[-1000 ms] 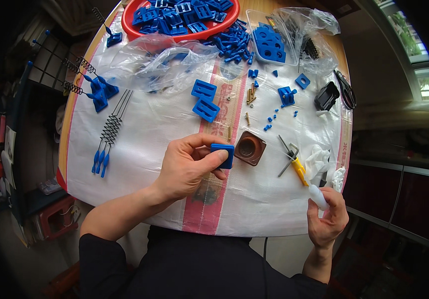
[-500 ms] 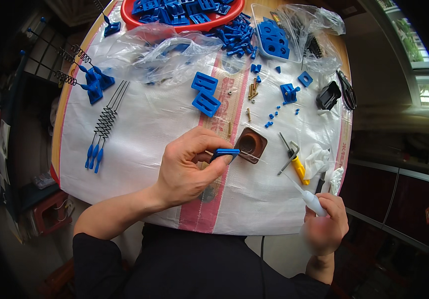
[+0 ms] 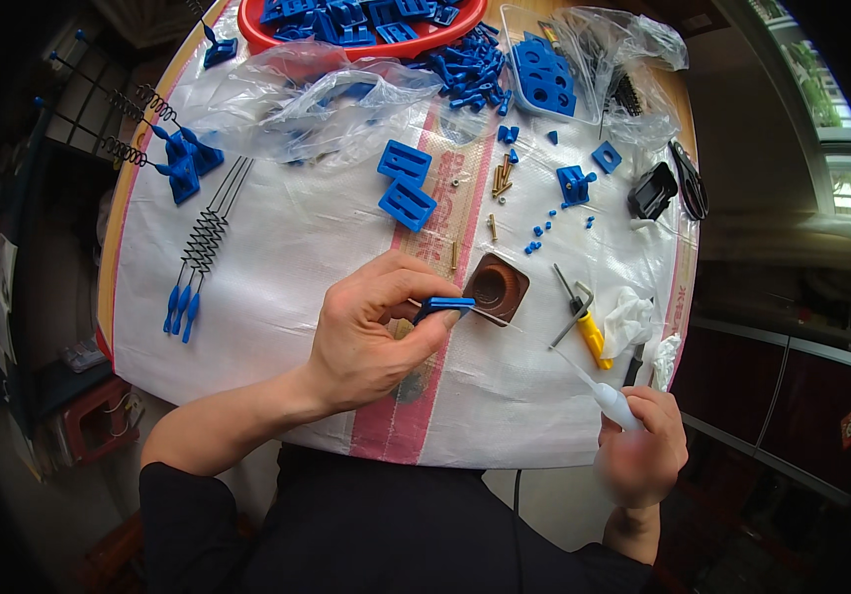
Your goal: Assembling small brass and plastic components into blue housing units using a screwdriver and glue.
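Observation:
My left hand (image 3: 366, 332) pinches a small flat blue plastic piece (image 3: 447, 303) between thumb and fingers, held edge-on above the table. My right hand (image 3: 648, 445) is wrapped round a white squeeze bottle (image 3: 617, 406) with a long thin nozzle pointing up and left. The nozzle's tip is apart from the blue piece. A thin pale strand runs from near the piece down to the right; whether it joins the nozzle cannot be made out. Just beyond the piece stands a brown square container (image 3: 498, 287) with a round hollow. Two slotted blue blocks (image 3: 408, 183) lie farther off.
A yellow-handled screwdriver (image 3: 594, 340), an L-shaped hex key (image 3: 576, 319) and crumpled tissue (image 3: 629, 319) lie on the right. Brass screws (image 3: 501, 180), scissors (image 3: 689, 178) and a red basin (image 3: 346, 49) of blue parts are farther back. Black springs with blue ends (image 3: 203, 247) lie left.
The view has shifted very slightly. Both hands keep their grips and hold nearly the same places.

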`<state>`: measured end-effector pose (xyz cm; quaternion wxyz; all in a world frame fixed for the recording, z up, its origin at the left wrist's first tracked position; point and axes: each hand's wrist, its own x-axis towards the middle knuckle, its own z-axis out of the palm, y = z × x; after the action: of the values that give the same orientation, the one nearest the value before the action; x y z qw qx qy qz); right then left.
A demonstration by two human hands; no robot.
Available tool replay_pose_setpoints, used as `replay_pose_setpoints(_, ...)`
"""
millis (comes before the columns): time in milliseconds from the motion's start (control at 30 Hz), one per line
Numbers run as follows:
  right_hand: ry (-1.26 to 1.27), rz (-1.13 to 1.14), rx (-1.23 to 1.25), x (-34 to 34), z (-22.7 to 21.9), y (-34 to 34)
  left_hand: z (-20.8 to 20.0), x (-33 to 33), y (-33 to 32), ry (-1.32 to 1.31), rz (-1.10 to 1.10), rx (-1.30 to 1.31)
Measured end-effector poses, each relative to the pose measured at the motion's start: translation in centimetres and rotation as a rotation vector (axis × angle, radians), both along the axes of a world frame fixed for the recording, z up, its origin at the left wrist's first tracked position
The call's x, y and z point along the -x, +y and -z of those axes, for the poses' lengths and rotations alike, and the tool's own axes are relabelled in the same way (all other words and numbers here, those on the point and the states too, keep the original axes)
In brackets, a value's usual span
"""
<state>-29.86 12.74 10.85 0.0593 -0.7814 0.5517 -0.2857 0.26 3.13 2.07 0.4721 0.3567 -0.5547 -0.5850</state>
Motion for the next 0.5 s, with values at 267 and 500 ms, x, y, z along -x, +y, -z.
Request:
replay_pose_setpoints(267, 0.000, -0.008, 0.004, 0.02, 0.15, -0.29, 0.01, 0.04, -0.15, 0.008, 0.003, 0.003)
replay_pose_setpoints(500, -0.002, -0.013, 0.006, -0.03, 0.28, -0.46, -0.02, -0.09, -0.10, -0.006, 0.004, -0.007)
